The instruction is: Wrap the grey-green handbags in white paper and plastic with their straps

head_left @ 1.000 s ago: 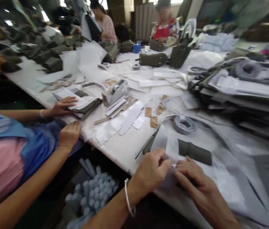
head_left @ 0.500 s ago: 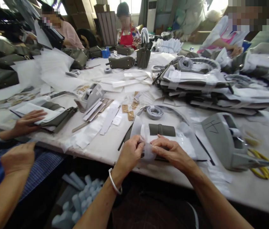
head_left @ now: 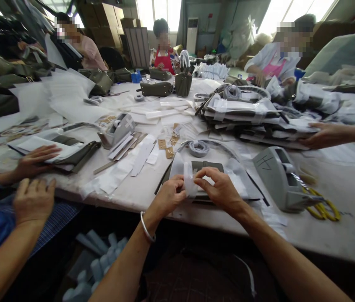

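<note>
A dark olive handbag (head_left: 207, 165), partly covered with white sheets, lies flat at the table's front edge. Across its left part runs a translucent white wrapping strip (head_left: 189, 176). My left hand (head_left: 169, 195) is closed at the strip's left edge, thumb and fingers pinched. From the right, my right hand (head_left: 217, 186) pinches the same strip between thumb and forefinger. A wrapped grey strap (head_left: 199, 147) lies coiled behind the bag. The strip's lower end is partly hidden by my fingers.
A grey tape dispenser (head_left: 273, 178) and yellow-handled scissors (head_left: 325, 209) stand to the right. Behind is a stack of wrapped bags (head_left: 243, 111), touched by another person's hand (head_left: 330, 135). At left, a co-worker's hand (head_left: 40, 157) rests on another bag. Brown tags (head_left: 165, 147) lie beyond.
My right hand has risen slightly and its fingers have curled into a pinch on the strip. Another person's hand has come in from the right at the stack. The view has shifted.
</note>
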Demonstrator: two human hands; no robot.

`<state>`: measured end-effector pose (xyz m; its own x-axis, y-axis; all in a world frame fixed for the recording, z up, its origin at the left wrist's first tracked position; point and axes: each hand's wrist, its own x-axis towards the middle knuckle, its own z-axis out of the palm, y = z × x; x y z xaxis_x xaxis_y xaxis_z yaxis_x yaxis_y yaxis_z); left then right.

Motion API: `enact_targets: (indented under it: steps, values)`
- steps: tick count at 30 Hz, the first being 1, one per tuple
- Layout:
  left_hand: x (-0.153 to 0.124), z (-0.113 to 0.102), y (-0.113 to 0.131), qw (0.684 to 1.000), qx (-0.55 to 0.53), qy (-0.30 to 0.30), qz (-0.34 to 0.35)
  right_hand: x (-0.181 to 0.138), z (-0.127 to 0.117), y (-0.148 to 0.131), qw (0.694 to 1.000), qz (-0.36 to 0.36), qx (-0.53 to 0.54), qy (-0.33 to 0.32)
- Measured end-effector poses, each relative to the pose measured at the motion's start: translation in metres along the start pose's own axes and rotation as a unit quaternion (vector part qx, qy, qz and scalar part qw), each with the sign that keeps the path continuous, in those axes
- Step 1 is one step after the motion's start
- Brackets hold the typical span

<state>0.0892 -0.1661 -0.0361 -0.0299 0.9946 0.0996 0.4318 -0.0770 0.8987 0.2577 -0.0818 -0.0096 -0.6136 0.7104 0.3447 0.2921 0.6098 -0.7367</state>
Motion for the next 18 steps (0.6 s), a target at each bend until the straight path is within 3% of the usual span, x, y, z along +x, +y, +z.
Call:
enact_targets:
  steps: [3,9,14,18]
  values:
    - [-0.002,-0.001,-0.001,1.000,0.012,0.002,-0.003,0.014,0.010,-0.001,0.999,-0.013,-0.032,-0.010]
    - [-0.006,0.003,0.001,0.999,0.036,0.034,0.005,0.031,0.030,0.028,0.996,0.082,-0.033,-0.001]
    - [-0.016,0.017,-0.001,0.988,0.046,0.143,0.031,0.022,0.034,0.031,0.994,0.083,-0.066,-0.003]
    - [-0.017,0.028,-0.012,0.982,0.076,0.150,0.086,0.019,0.033,0.062,0.993,0.056,-0.107,-0.005]
